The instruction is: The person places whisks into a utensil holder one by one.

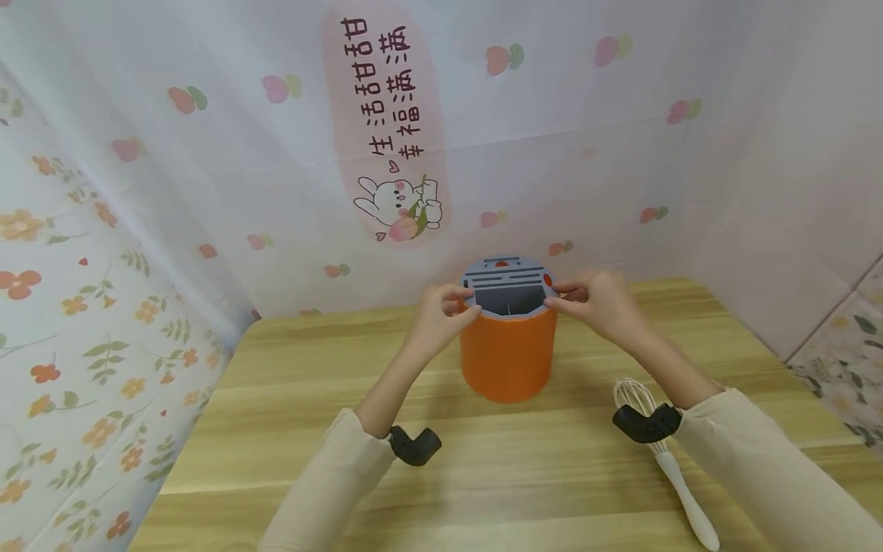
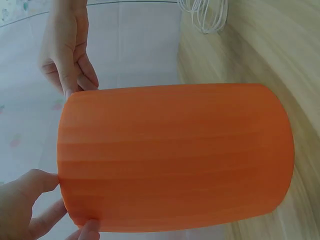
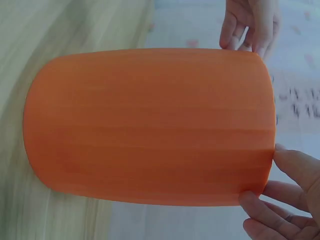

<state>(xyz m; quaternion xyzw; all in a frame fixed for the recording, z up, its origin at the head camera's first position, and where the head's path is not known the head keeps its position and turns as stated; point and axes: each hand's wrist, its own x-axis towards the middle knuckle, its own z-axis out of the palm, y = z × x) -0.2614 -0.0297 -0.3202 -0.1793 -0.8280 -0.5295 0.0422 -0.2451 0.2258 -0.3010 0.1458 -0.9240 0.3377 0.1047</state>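
Observation:
An orange container point(image 1: 507, 356) with a grey slotted top point(image 1: 531, 264) stands upright on the table. On its left side, my left hand point(image 1: 436, 316) grips the rim, thumb on the top's edge. Opposite, my right hand point(image 1: 607, 307) holds the right side of the rim in the same way. The left wrist view shows the orange wall point(image 2: 175, 160) with fingertips of my left hand point(image 2: 22, 205) against it near the rim. Fingers of my right hand point(image 3: 295, 190) press the wall point(image 3: 150, 130) in the right wrist view. Dark compartments show inside the top's front opening.
A whisk with a white handle point(image 1: 686, 494) lies on the wooden table point(image 1: 310, 383) at the right, partly under the black wrist piece point(image 1: 646, 424). Another black piece point(image 1: 415, 446) is on the left wrist. Patterned curtains point(image 1: 276, 176) hang behind and beside the table.

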